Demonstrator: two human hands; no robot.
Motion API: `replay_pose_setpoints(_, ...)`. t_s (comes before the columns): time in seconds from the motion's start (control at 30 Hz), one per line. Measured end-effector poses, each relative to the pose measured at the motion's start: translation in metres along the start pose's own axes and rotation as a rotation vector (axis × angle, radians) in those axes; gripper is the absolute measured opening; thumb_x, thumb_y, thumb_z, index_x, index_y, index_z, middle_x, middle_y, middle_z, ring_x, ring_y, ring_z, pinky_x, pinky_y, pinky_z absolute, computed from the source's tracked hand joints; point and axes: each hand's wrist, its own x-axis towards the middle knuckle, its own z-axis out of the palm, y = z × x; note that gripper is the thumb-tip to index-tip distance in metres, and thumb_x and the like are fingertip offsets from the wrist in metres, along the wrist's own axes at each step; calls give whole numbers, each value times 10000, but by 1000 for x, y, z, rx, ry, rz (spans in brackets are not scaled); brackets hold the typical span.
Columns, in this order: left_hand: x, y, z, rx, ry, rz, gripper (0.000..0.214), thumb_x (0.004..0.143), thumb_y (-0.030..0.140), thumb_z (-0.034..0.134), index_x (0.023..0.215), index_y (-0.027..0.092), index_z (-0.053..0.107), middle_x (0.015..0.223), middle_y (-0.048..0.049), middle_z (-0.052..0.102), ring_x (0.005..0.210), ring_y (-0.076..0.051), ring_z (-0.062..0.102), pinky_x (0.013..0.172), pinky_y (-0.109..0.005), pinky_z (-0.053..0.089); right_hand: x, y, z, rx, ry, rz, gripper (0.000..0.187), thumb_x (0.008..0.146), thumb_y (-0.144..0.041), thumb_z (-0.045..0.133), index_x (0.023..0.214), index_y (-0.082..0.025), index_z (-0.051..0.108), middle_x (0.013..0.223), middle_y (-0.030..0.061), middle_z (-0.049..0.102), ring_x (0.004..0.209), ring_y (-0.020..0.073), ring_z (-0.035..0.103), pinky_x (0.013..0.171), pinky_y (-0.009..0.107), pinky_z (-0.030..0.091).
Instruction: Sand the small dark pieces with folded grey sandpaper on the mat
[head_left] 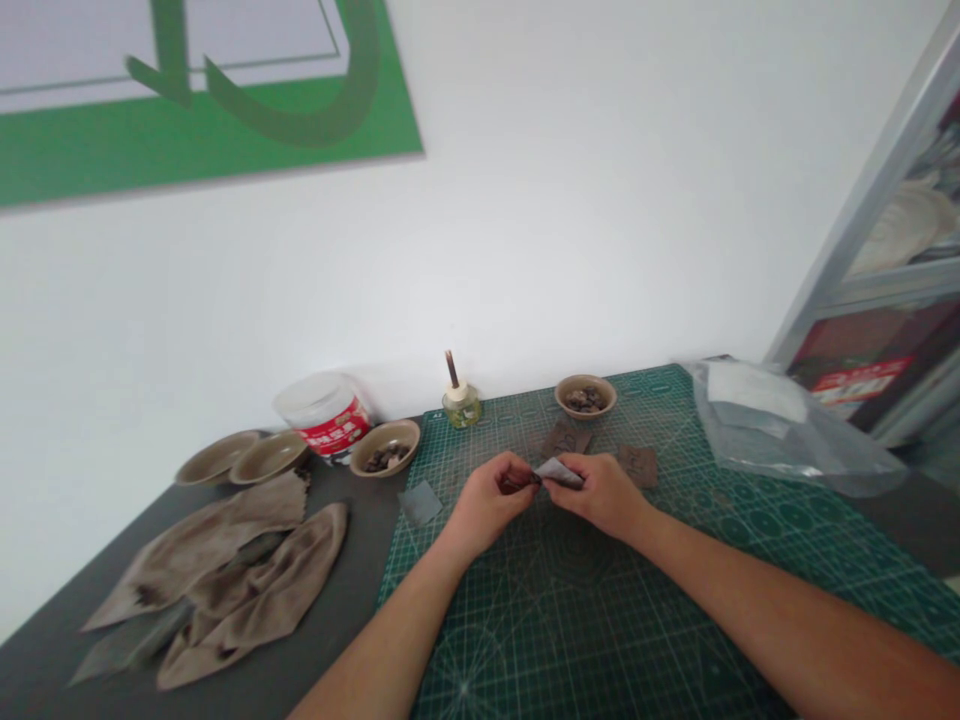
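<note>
Head view: both hands closed together on a grey abrasive sheet (561, 473)

My left hand (491, 500) and right hand (596, 490) meet above the middle of the green cutting mat (562, 625), well in from its near edge. They are together, not apart: the right pinches the wider end of the sheet, and the left closes on a dark lump (517, 482) pressed against its narrow tip. The sheet's long axis runs roughly crosswise, pointing from my right hand toward my left, so the right hand is nearer its bulk (it looks folded, though my fingers hide part of it).

Just beyond my left hand lies a grey square of abrasive (420, 503). Toward the mat's far edge are two brown abrasive scraps (566, 438), a ceramic bowl of dark lumps (586, 380), and a small glass bottle (461, 407) with a stick standing in it. On the table (367, 540) beyond the mat's left edge are a second ceramic bowl (367, 450), a red-labelled plastic tub (326, 425), and stained cloths (247, 570).
</note>
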Motion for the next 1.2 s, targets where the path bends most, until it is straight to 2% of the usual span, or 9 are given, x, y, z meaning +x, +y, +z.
replay_pose_setpoints(1.2,-1,-2,3,39,40,6,111,741,241,658,792,154,610,700,16,614,638,-108,545,599,-210,408,0,0,2,-10,-1,-31,180,831,-301,585,711,-173,623,616,-43,557,573,104,488,541,220,294)
